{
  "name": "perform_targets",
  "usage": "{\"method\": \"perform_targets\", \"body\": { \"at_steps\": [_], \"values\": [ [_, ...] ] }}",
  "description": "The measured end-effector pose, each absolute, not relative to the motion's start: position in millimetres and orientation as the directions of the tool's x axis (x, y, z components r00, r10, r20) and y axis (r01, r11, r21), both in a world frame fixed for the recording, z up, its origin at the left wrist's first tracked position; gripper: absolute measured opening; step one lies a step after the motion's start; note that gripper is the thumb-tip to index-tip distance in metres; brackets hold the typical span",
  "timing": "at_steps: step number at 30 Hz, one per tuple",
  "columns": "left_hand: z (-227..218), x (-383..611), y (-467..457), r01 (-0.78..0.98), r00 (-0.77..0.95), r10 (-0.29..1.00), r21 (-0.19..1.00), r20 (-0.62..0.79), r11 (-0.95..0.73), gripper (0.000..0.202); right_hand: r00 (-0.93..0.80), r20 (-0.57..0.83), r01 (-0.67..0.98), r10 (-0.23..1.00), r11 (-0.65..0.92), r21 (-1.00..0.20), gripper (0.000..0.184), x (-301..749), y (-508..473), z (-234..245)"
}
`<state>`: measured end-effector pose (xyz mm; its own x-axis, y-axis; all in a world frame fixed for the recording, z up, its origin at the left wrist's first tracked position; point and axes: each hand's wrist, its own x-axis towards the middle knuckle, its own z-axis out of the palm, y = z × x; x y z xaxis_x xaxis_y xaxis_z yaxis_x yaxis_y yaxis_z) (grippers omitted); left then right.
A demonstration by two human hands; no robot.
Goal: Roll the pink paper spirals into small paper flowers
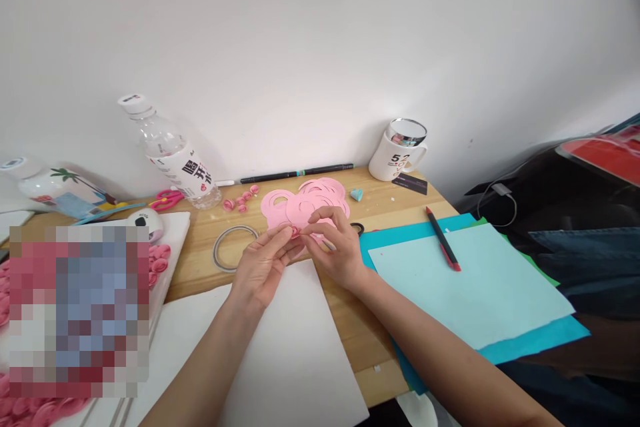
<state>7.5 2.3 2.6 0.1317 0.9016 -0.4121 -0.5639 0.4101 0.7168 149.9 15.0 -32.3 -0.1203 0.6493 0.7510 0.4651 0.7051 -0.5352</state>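
Between both hands, at the fingertips, is a small pink paper rose (295, 231), rolled in a coil and partly hidden. My left hand (263, 263) pinches it from the left with thumb and forefinger. From the other side, my right hand (337, 250) closes thumb and forefinger at its edge, the other fingers curled. Just behind them lies a pile of pink paper spirals (310, 203). Several finished pink paper roses (243, 199) rest to the left of that pile, and a small light-blue rolled paper piece (357, 195) sits to its right.
A roll of tape (225, 250) lies left of my hands, with a water bottle (175, 160) behind. White board (300, 347) spreads below my forearms. At right are blue paper sheets (465, 287) with a pen (443, 240), and a mug (397, 153) by the wall.
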Motion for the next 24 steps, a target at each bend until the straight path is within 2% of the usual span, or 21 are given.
{"method": "perform_targets", "body": {
  "at_steps": [4, 7, 9, 12, 15, 20, 24],
  "values": [
    [1, 8, 2, -0.538, 0.057, 0.913, 0.758, -0.404, 0.369, 0.022, -0.084, 0.611, 0.313, 0.787, 0.603, -0.734, 0.006, 148, 16, -32],
    [-1, 10, 1, -0.492, -0.030, 0.939, 0.823, -0.344, 0.285, 0.024, -0.072, 0.383, 0.127, 0.921, 0.389, -0.912, 0.009, 146, 15, -30],
    [-2, 12, 1, -0.453, -0.097, 0.952, 0.865, -0.290, 0.218, 0.024, -0.084, 0.225, -0.012, 0.971, 0.225, -0.974, 0.013, 144, 14, -29],
    [-3, 14, 0, -0.406, -0.173, 0.957, 0.902, -0.232, 0.145, 0.023, -0.111, 0.086, -0.179, 0.990, 0.066, -0.982, 0.016, 141, 13, -28],
    [-3, 16, 0, -0.385, -0.215, 0.955, 0.916, -0.206, 0.112, 0.023, -0.127, 0.001, -0.272, 0.992, -0.034, -0.962, 0.017, 140, 12, -29],
    [-7, 15, 0, -0.317, -0.265, 0.950, 0.945, -0.163, 0.073, 0.023, -0.101, -0.092, -0.332, 0.991, -0.121, -0.936, 0.018, 138, 10, -28],
    [-8, 15, 0, -0.244, -0.275, 0.955, 0.969, -0.111, 0.043, 0.022, -0.096, -0.099, -0.330, 0.991, -0.125, -0.936, 0.019, 136, 8, -26]
  ]
}}
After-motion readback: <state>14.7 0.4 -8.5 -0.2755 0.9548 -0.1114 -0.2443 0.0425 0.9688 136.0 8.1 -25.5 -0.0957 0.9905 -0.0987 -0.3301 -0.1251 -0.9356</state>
